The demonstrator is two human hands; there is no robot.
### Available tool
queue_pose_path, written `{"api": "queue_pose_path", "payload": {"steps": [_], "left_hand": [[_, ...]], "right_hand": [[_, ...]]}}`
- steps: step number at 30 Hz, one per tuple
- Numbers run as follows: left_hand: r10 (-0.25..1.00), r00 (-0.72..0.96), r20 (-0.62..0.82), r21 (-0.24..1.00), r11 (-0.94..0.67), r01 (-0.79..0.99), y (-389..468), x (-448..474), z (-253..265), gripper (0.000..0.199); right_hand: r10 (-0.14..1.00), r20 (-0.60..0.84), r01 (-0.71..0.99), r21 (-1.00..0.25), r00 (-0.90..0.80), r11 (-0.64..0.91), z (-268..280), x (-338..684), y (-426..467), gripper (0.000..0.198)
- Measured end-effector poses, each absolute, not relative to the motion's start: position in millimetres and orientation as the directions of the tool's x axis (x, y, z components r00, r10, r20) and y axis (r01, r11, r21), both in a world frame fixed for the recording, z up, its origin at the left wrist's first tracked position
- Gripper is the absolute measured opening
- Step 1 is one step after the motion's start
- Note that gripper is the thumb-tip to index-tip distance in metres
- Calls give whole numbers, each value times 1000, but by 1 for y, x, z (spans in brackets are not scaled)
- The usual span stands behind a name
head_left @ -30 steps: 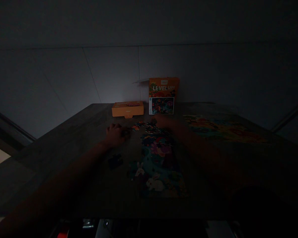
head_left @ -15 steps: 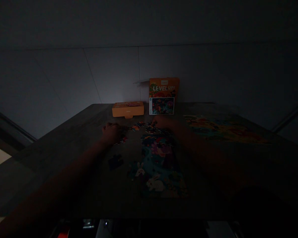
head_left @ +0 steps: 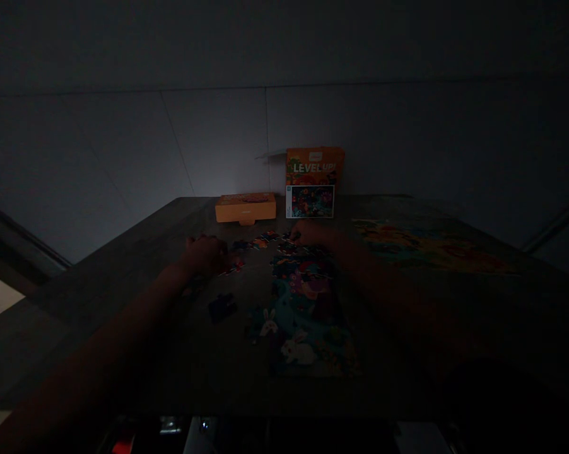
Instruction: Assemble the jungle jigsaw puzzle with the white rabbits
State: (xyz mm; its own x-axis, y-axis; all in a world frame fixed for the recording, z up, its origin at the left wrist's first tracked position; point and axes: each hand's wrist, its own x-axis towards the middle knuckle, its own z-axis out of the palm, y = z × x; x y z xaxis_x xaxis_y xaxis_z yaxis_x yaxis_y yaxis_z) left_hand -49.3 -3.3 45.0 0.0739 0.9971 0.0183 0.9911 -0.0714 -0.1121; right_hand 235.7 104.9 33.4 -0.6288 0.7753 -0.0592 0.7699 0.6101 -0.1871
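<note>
Little light falls on the table. A partly joined jigsaw puzzle [head_left: 308, 315] with white rabbits lies in the middle. My left hand [head_left: 204, 253] rests left of it with fingers apart and bent, beside loose puzzle pieces [head_left: 232, 266]; I make out nothing held in it. Beyond the puzzle's far edge, my right hand [head_left: 310, 232] has its fingers closed at the far puzzle pieces [head_left: 287, 246], seemingly pinching one, though darkness blurs the fingertips. A dark joined cluster [head_left: 222, 308] lies apart, nearer to me.
An orange box [head_left: 245, 209] lies at the back. Right of it, a "LEVEL UP!" box [head_left: 317, 164] stands upright with a picture card [head_left: 311, 202] in front. A yellowish, colourful puzzle [head_left: 421, 246] lies on the right. A wall [head_left: 228, 139] rises behind the table.
My left hand has shifted left, uncovering more of the loose pieces beside it. My right hand stays almost where it was.
</note>
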Motion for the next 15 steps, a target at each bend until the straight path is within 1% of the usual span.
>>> {"api": "queue_pose_path", "payload": {"steps": [3, 5, 7, 11, 13, 15], "left_hand": [[987, 138, -77, -96, -145, 985, -6, -50, 46, 56], [974, 199, -106, -53, -206, 977, -5, -54, 43, 51], [967, 235, -97, -32, -239, 970, -3, -58, 40, 45], [974, 219, -65, -18, -220, 975, -1, -59, 37, 40], [974, 220, -58, 23, -219, 975, -1, -58, 37, 37], [965, 257, -43, 69, -254, 965, -2, -57, 37, 35]], "right_hand": [[772, -58, 766, -193, -633, 614, 32, 235, 107, 27], [772, -56, 765, -196, -633, 614, 31, 235, 108, 27], [773, -53, 766, -194, -632, 613, 31, 235, 108, 28], [770, -47, 763, -185, -636, 619, 30, 235, 108, 29], [767, -44, 760, -182, -640, 624, 30, 235, 108, 29], [766, -42, 759, -179, -642, 626, 30, 234, 109, 28]]}}
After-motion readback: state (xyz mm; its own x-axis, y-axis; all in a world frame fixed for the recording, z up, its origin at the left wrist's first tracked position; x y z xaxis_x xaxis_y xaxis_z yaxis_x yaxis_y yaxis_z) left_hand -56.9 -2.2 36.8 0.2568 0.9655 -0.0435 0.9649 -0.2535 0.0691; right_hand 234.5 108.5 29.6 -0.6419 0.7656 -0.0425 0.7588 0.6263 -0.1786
